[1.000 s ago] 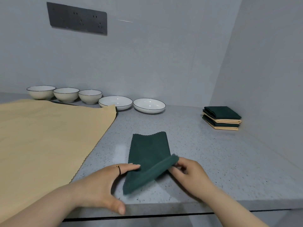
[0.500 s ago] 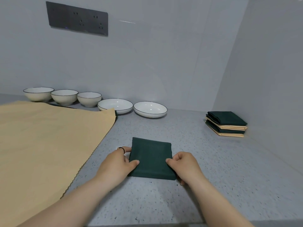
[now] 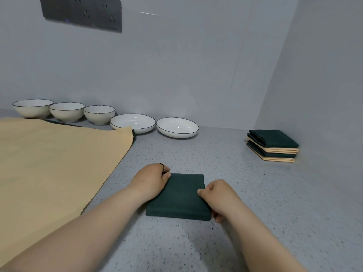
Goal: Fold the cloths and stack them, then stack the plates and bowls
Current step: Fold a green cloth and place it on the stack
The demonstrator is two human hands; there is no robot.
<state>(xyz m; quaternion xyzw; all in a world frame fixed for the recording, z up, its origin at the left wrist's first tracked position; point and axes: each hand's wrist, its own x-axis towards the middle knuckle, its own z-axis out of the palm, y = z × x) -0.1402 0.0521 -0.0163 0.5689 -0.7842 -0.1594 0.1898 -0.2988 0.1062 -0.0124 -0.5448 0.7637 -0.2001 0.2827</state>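
Your left hand (image 3: pixel 151 180) and right hand (image 3: pixel 218 197) pinch opposite edges of the folded green cloth (image 3: pixel 180 195), flat on the counter (image 3: pixel 255 203). Left fingers look tucked under; hard to see. Far right: cloth stack (image 3: pixel 273 145).

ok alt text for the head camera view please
The left hand and right hand grip the side edges of a folded dark green cloth on a speckled grey counter. An unfolded beige cloth lies left, a stack of folded green and beige cloths far right, three white bowls and two white plates by the back wall.
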